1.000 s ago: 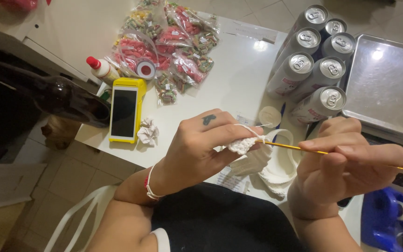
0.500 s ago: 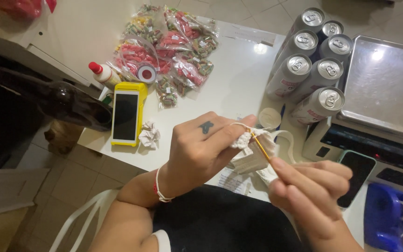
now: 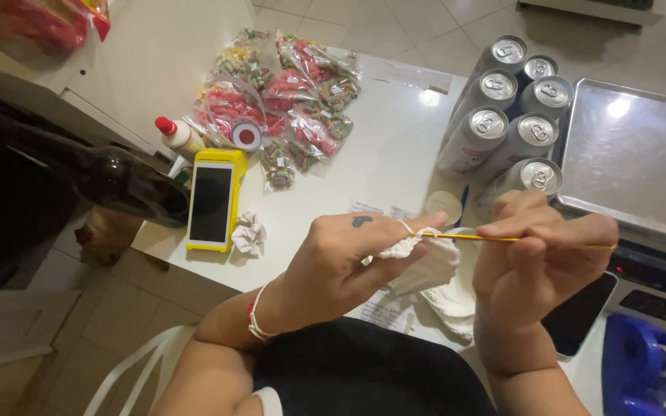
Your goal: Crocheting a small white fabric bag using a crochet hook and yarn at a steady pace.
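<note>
My left hand (image 3: pixel 348 258) pinches a piece of white crochet work (image 3: pixel 418 258), with white yarn looped over its index finger. My right hand (image 3: pixel 537 258) grips a thin yellow crochet hook (image 3: pixel 495 239), held level, its tip reaching the white piece at my left fingertips. Both hands hover above the near edge of a white table (image 3: pixel 379 154), over my dark-clothed lap. More of the white crochet piece hangs below and between the hands.
Several silver drink cans (image 3: pixel 514 115) stand behind my hands, beside a metal weighing scale (image 3: pixel 641 154). A yellow-cased phone (image 3: pixel 211 202), a crumpled paper (image 3: pixel 249 233), a glue bottle (image 3: pixel 179 135) and bags of sweets (image 3: pixel 279 100) lie left. A blue tape dispenser (image 3: pixel 645 370) sits lower right.
My right hand has risen from below the work and drawn the hook out to the right, now level. My left hand has kept its hold on the white piece.
</note>
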